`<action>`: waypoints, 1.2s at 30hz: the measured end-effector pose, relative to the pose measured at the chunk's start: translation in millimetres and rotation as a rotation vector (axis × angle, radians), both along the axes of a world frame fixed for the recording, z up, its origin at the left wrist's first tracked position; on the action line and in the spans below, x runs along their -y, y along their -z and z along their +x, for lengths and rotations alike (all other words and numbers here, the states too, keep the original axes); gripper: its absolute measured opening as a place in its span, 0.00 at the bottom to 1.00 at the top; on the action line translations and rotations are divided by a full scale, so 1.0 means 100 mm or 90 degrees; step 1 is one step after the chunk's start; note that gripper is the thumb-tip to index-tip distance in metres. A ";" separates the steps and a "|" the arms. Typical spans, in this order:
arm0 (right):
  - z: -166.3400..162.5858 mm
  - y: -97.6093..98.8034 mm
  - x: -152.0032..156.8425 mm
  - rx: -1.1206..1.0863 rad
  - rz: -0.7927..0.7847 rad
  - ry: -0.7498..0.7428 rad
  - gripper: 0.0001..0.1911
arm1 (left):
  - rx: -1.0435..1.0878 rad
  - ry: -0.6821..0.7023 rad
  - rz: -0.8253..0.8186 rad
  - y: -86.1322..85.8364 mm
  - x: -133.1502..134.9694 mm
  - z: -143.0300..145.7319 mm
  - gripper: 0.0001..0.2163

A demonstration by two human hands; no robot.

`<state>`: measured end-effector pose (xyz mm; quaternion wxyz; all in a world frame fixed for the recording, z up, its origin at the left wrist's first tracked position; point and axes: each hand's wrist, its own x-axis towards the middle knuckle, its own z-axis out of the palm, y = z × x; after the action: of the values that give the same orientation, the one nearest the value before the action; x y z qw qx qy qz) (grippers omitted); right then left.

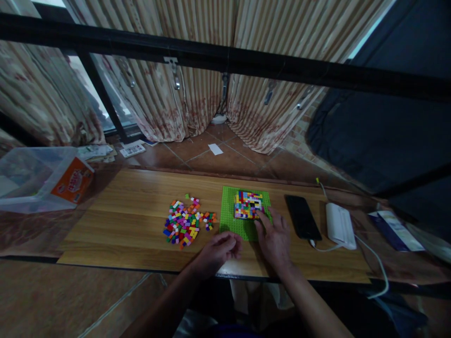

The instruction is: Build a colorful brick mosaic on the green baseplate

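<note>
A low structure of many-coloured toy bricks (pixel 248 205) stands on a green studded baseplate (pixel 227 206). My right hand (pixel 276 237) is at the baseplate's right front corner, with fingers apart. Its index fingertip touches the structure's near right corner, and the thumb lies just in front. My left hand (pixel 221 249) is closed at the baseplate's front left edge, fingers curled inward. Whatever it may hold is hidden. Left of the baseplate, a loose pile of small toy bricks (pixel 183 223) in mixed colours is spread on the wooden tabletop (pixel 123 220).
A black phone (pixel 302 217) on a cable lies right of the baseplate, beside a white power bank-like box (pixel 340 225). A clear plastic bin (pixel 38 178) with an orange label stands at the left. A dark horizontal bar (pixel 225 54) crosses in front of striped curtains (pixel 197 103).
</note>
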<state>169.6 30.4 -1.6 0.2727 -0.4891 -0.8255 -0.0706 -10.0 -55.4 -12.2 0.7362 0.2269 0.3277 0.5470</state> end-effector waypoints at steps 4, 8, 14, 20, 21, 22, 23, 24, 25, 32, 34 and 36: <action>-0.03 -0.03 -0.02 0.015 -0.002 0.016 0.16 | -0.006 0.001 -0.006 -0.02 0.00 0.00 0.14; -0.05 -0.03 -0.02 0.031 -0.002 0.012 0.16 | -0.009 0.003 -0.008 -0.03 0.01 0.00 0.15; -0.06 -0.05 -0.01 0.021 -0.008 0.002 0.16 | -0.023 -0.003 -0.011 -0.01 0.01 0.00 0.17; -0.01 -0.10 0.04 -0.097 -0.013 0.002 0.19 | -0.159 -0.044 0.004 -0.07 0.12 -0.03 0.16; -0.02 -0.10 0.08 -0.132 -0.014 0.005 0.19 | -0.195 -0.053 0.003 -0.08 0.16 -0.06 0.15; -0.04 -0.10 0.13 -0.164 -0.019 0.004 0.18 | -0.228 -0.063 -0.002 -0.10 0.20 -0.08 0.14; -0.06 -0.08 0.19 -0.192 -0.030 -0.005 0.17 | -0.257 -0.072 -0.012 -0.12 0.24 -0.12 0.13; -0.10 -0.07 0.27 -0.214 -0.050 -0.020 0.17 | -0.280 -0.082 -0.025 -0.14 0.29 -0.15 0.13; -0.15 -0.05 0.35 -0.230 -0.076 -0.042 0.16 | -0.296 -0.094 -0.043 -0.15 0.33 -0.18 0.12; -0.62 0.10 0.73 -0.224 -0.243 -0.181 0.16 | -0.361 -0.197 -0.106 -0.15 0.66 -0.47 0.12; -0.77 0.08 0.68 -0.199 -0.256 -0.185 0.17 | -0.377 -0.218 -0.111 -0.14 0.75 -0.57 0.13; -0.91 0.03 0.58 -0.164 -0.261 -0.178 0.20 | -0.394 -0.240 -0.121 -0.14 0.83 -0.66 0.13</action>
<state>78.2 -27.5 -4.9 0.2781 -0.4204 -0.8404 0.1991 -75.5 -138.7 1.6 0.5067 0.2476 0.6201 0.5453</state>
